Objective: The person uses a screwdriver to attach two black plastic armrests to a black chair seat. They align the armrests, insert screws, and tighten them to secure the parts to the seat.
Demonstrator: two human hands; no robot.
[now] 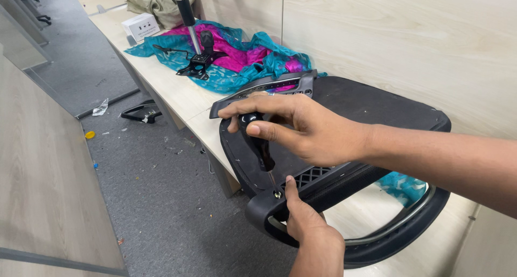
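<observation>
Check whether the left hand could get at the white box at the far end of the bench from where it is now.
Probably not. The left hand is down at the armrest loop, thumb by the screw, while the white box sits far up the bench, past the teal and pink cloth.

Right arm: bare forearm enters from the right edge, reaching leftward.
Right hand [293, 127]: fingers curled closed, thumb pressed forward, knuckles up.
Left hand [309, 228]: rises from the bottom edge, thumb pointing up, other fingers wrapped out of sight.
Spacing: right hand above left, close but apart.
</observation>
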